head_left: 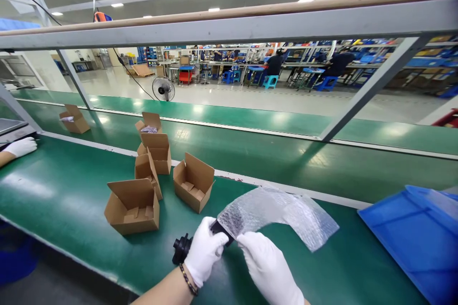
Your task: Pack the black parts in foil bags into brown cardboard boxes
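My left hand [204,251], in a white glove, is closed around a black part [182,248] with a round ribbed end sticking out to the left. The part's dark flat end [223,231] reaches into the near end of a clear bubble wrap bag [261,209]. With the thumb and fingers of my right hand [266,262], also gloved, I pinch the lower edge of that bag's mouth. The rest of the bag stretches away to the right, above the green bench. Inside the bag, the exact outline of the part is hidden.
Open cardboard boxes [134,207] stand to the left, another box [193,183] just ahead. Farther boxes [148,124] hold wrapped contents. A blue bin [411,238] is at right. A co-worker's gloved hand [22,147] rests at far left. A metal frame [229,28] spans above.
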Motion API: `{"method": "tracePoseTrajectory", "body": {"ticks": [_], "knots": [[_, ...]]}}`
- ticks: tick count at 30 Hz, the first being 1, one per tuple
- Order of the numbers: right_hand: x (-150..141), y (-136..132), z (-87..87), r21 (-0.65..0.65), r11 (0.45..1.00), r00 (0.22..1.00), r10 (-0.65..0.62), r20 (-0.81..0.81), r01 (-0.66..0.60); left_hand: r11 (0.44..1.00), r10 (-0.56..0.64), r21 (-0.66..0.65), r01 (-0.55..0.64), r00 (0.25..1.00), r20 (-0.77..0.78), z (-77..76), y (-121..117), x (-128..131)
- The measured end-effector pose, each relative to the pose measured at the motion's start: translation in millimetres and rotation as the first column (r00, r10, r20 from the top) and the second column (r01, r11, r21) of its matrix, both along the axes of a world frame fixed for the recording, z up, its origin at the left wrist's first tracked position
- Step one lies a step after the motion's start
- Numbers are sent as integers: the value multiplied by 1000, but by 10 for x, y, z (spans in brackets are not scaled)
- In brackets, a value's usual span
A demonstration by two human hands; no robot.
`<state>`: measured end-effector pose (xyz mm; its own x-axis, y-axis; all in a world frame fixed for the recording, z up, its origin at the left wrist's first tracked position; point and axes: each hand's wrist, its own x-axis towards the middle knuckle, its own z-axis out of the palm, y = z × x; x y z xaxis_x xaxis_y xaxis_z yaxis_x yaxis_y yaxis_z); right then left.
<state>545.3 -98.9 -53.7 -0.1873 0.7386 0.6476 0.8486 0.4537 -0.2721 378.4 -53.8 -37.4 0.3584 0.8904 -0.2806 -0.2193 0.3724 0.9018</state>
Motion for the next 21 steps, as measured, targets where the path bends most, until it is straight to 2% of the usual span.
{"method": "tracePoseTrajectory", "body": {"ticks": [2,4,5,7,9,11,12,14,17,19,21], "knots": [[-57,37,3,11,1000,998,-28,51,27,987,-27,-154,53,986,166,-40,38,-15],[-141,59,40,27,1000,997,-3,76,1,983,-12,-177,48,980,200,-73,45,-20],[-190,62,69,39,999,996,27,80,-31,990,13,-139,11,986,169,-87,37,-16],[-281,57,136,56,993,993,103,61,-106,997,79,17,-80,994,75,-106,12,-2],[-336,47,194,44,985,986,166,9,-167,973,127,194,-127,992,15,-109,-8,14],[-341,48,217,4,978,977,210,-36,-210,959,132,250,-134,991,25,-99,-9,31],[-327,54,212,-10,975,974,222,-46,-222,967,116,221,-125,992,54,-92,-2,41],[-276,80,166,-5,973,972,228,-47,-229,991,89,84,-103,984,155,-78,15,65],[-186,132,41,20,984,981,177,-74,-176,993,68,-114,-35,952,298,-53,18,87],[-141,148,-46,19,994,985,112,-130,-111,988,17,-151,37,940,342,-14,5,68],[-129,126,-115,14,998,982,61,-176,-60,990,-82,-79,114,942,326,41,-1,19]]}}
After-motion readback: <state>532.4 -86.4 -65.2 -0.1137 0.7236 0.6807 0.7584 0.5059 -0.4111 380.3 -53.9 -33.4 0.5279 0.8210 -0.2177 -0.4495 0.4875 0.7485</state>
